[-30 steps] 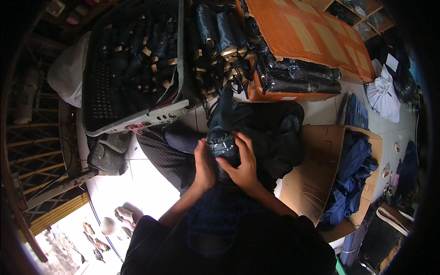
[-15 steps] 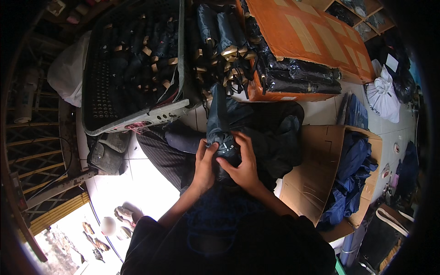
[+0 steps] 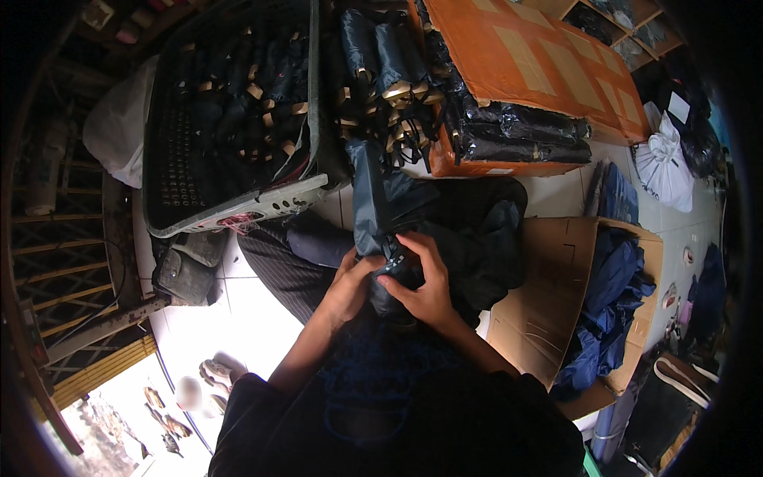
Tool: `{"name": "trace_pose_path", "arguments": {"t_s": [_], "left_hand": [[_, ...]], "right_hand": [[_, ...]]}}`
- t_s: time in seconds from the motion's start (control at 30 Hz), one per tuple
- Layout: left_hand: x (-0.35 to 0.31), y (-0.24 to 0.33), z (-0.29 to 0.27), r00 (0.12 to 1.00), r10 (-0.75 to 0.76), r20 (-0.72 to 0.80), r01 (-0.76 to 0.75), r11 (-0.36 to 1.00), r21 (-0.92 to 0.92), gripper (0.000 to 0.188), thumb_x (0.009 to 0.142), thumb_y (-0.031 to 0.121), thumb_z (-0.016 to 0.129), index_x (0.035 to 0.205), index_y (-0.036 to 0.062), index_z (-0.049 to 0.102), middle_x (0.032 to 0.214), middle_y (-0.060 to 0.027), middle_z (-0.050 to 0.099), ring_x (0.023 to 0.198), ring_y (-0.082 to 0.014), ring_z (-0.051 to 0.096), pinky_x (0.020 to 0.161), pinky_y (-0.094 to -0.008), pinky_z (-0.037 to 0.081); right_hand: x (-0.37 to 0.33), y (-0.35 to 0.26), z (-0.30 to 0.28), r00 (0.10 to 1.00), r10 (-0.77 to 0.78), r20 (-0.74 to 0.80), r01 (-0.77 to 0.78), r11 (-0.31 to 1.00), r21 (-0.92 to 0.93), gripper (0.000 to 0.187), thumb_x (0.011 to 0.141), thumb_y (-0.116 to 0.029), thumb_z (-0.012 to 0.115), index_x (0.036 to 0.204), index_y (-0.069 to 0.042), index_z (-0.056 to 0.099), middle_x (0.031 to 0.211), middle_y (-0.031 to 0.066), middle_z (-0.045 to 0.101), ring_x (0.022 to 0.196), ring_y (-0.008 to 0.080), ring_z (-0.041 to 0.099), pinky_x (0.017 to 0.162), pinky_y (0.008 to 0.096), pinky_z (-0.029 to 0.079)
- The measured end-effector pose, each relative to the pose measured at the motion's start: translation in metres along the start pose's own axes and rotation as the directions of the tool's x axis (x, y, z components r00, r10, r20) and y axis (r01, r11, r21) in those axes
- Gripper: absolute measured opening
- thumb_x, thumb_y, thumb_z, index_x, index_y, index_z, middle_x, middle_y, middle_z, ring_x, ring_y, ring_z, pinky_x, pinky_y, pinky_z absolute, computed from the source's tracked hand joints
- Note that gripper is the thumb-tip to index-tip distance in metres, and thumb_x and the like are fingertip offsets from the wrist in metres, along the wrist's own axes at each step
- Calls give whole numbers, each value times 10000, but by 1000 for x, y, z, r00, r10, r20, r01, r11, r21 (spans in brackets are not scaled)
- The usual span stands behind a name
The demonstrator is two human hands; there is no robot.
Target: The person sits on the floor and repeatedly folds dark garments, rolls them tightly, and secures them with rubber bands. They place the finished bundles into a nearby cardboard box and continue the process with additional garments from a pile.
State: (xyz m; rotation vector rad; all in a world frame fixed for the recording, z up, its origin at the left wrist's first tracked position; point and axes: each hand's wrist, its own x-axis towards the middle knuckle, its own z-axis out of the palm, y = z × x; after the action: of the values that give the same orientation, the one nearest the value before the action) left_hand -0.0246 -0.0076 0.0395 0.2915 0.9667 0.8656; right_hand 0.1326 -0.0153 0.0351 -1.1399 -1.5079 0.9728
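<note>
A dark blue-green folding umbrella (image 3: 369, 199) lies across my lap, its loose canopy cloth folded in a long strip pointing away from me. My left hand (image 3: 348, 288) closes round the near part of the bundle, thumb pressed on the gathered cloth. From the other side my right hand (image 3: 424, 288) grips the same part with thumb and forefinger, beside several small shiny tips. The underside of the umbrella is hidden by my fingers and the dark cloth. More dark cloth (image 3: 489, 238) is spread over my right leg.
A dark plastic basket (image 3: 290, 191) full of rolled umbrellas stands front left, with more umbrellas (image 3: 393, 56) beside it. An orange carton (image 3: 548, 63) holds plastic-wrapped dark bundles. To my right, an open cardboard box (image 3: 540, 306) contains blue cloth (image 3: 608, 310). White sacks (image 3: 668, 171) lie farther right.
The folded strip of cloth has widened and tilted slightly left. My left hand has turned and shifted a little down and left; my right hand keeps its grip nearly in place.
</note>
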Motion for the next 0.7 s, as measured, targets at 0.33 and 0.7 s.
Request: {"name": "trace_pose_path", "arguments": {"t_s": [0.33,0.7], "left_hand": [[8,-4,-7,999,13,42,-10,996,-85,410,824,209,613,1182,28,531,1078,-83,606,1000,-206,581,923,-333,434],[10,-13,-4,995,-1,-97,4,999,39,569,797,184,718,1264,-4,454,1108,-98,591,1076,-204,559,950,-362,429]], "right_hand": [[5,1,1,998,-44,39,45,999,-18,576,713,-83,785,1228,-13,538,1182,166,526,1088,282,557,890,334,467],[68,15,-44,945,90,313,-133,984,121,80,831,-11,664,901,22,645,928,102,611,775,179,610,690,298,489]]}}
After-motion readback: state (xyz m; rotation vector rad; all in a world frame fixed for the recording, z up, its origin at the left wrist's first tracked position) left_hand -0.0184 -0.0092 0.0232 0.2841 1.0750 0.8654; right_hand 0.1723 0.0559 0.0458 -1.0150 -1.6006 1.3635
